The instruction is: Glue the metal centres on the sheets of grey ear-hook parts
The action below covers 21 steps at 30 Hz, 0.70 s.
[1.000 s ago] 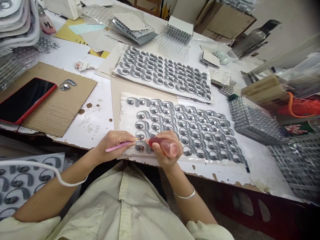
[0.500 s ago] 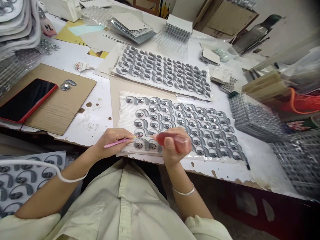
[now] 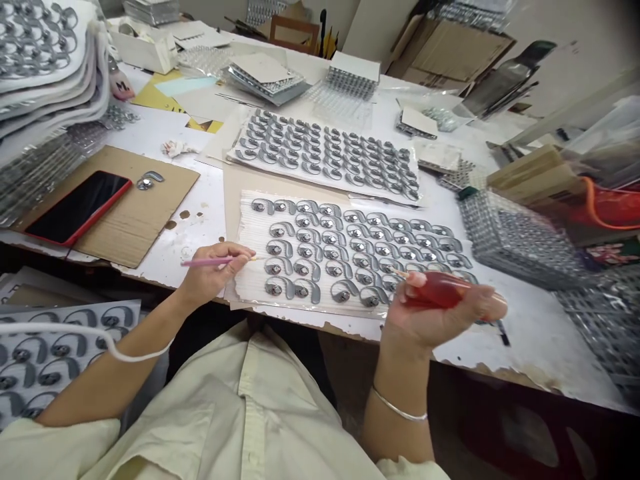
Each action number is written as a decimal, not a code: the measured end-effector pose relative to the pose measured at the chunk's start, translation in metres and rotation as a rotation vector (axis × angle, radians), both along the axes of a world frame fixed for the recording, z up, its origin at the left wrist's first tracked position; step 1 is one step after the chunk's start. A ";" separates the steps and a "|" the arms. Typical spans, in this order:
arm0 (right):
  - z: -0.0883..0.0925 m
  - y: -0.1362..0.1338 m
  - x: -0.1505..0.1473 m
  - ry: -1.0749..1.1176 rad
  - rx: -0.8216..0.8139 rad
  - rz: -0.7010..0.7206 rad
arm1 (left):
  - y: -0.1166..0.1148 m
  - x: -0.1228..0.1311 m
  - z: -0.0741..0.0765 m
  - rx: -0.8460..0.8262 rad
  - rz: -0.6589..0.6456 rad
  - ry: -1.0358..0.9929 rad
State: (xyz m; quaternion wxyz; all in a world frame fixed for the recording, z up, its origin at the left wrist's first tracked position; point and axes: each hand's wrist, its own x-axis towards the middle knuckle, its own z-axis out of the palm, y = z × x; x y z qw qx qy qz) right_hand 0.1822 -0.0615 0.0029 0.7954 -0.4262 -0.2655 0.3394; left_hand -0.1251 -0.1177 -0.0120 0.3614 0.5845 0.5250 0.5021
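Note:
Between thumb and fingers, my left hand [image 3: 213,270] pinches a thin pink stick tool [image 3: 207,262] with a yellowish tip. It is at the left edge of a white ribbed sheet [image 3: 253,227] that bears rows of grey curved metal pieces, each with a shiny round stone. My right hand [image 3: 420,320] is wrapped round a squeeze bottle of red liquid [image 3: 445,291], tilted on its side over the right part of the sheet. The bottle's thin nozzle points left, above the pieces. My right palm hides some pieces in the lower rows.
Behind lies a second sheet of similar pieces [image 3: 330,153]. A red-cased phone [image 3: 77,207] and one loose piece [image 3: 149,180] rest on cardboard [image 3: 150,220] at left. Stacked sheets [image 3: 55,87] stand at far left, packed trays [image 3: 515,233] at right.
My right hand has swung right with the red bottle, away from the left columns. My left hand has drawn slightly left and up with the pink tool. The view has shifted a little.

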 end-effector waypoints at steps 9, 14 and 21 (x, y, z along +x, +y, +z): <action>-0.017 -0.007 0.002 -0.036 -0.025 -0.038 | -0.005 0.028 0.012 0.202 -0.330 0.715; -0.020 -0.010 0.001 -0.078 0.015 -0.031 | 0.001 0.039 0.003 0.013 -0.369 0.946; -0.023 -0.009 0.006 -0.082 0.020 0.007 | 0.002 0.027 0.022 0.014 -0.435 0.876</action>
